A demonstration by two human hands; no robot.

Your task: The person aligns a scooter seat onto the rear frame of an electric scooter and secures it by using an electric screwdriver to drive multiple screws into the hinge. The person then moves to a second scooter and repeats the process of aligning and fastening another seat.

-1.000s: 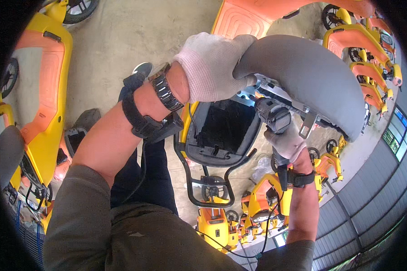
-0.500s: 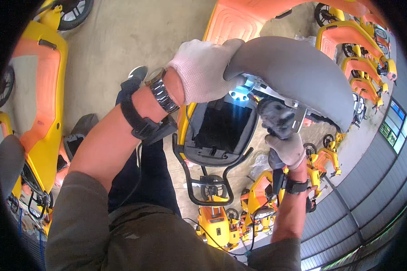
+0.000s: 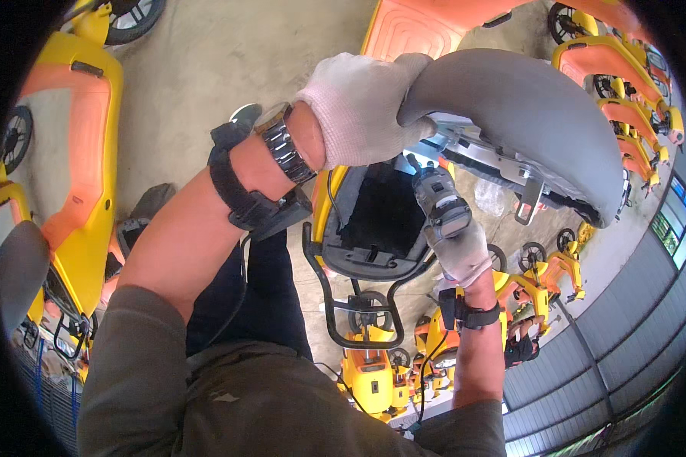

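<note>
My left hand (image 3: 366,107) in a pale knit glove grips the raised grey scooter seat (image 3: 526,129) by its near left end. Metal brackets and a hinge (image 3: 533,186) show along the seat's underside. My gloved right hand (image 3: 457,251) is closed on a grey-and-black cordless power tool (image 3: 442,198), its tip pointed up beneath the seat near my left fingers, with a small light glowing there. Below them lies the open dark storage compartment (image 3: 381,213) of the yellow scooter, with a black tubular rear rack (image 3: 310,274) at its near end.
A yellow-and-orange scooter (image 3: 84,190) stands at the left; rows of others (image 3: 625,68) line the right, with more (image 3: 373,385) behind me. A person (image 3: 520,346) is among them at lower right. Concrete floor (image 3: 198,46) lies ahead; a corrugated wall (image 3: 617,335) curves along the right.
The power tool and my right hand have moved left and are more upright under the seat. The seat shifted slightly down-left, then back up-right. The other person has come into sight.
</note>
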